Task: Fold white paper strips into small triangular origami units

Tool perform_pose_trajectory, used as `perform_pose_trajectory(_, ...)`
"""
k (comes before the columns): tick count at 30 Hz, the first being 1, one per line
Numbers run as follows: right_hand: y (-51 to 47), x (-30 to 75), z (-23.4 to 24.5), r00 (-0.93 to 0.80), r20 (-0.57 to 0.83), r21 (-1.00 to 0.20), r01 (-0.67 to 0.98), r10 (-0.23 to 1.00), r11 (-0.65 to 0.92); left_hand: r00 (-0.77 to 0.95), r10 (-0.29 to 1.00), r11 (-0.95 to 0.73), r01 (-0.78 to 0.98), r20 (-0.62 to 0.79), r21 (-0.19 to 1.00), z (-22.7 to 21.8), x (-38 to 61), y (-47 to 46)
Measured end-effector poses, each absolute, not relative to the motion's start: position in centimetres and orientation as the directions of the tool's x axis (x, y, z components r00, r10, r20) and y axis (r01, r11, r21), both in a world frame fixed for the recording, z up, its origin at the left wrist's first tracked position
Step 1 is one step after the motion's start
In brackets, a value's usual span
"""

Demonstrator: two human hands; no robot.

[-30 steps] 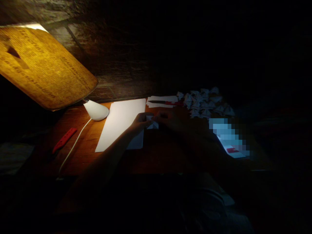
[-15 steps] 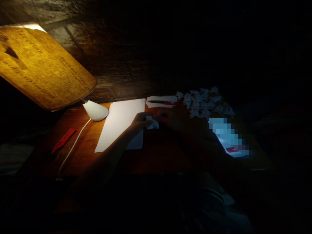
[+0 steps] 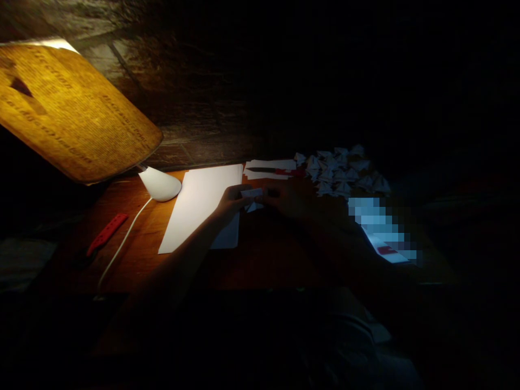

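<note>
A small piece of folded white paper (image 3: 252, 193) is held between my two hands over the wooden table. My left hand (image 3: 232, 200) pinches its left side, and my right hand (image 3: 280, 198), dim in shadow, has its fingers closed on the right side. The upper part is a flat strip, with a pointed fold below it. Beneath my left wrist lies a stack of white paper sheets (image 3: 203, 200). Just beyond my hands, a knife (image 3: 262, 170) with a dark blade and red handle rests on smaller cut paper pieces (image 3: 270, 163).
Many folded paper pieces (image 3: 339, 170) are heaped at the back right. A lit phone (image 3: 384, 230) lies on the right. At left stand a lamp (image 3: 160, 185) with a yellow printed shade (image 3: 81, 114), its white cord, and a red power strip (image 3: 106, 235) on the table (image 3: 260, 265).
The folded paper has turned in my hands: a flat strip now shows along its top where creased folds showed before. My right fingers have come in to touch it.
</note>
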State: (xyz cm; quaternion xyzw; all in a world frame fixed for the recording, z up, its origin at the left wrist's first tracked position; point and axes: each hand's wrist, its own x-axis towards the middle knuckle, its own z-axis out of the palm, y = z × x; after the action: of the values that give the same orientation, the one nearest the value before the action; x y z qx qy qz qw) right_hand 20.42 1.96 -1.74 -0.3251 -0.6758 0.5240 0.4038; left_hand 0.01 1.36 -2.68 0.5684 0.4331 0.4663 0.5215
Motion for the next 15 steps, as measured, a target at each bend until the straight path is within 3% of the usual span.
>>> perform_pose_trajectory(7,1.3,20.2,-1.4,-0.480,0.151,-0.984,0.008,0.864,0.176,0.201,0.978,-0.070,0.033,0.062,0.997,-2.0,0.2,1.0)
perform_pose_trajectory(15,1.7,20.6,-1.0,-0.463,0.253,-0.959,-0.007,0.849,0.282,0.301,0.954,-0.049,0.095,0.018,0.994,-0.8,0.6,0.2)
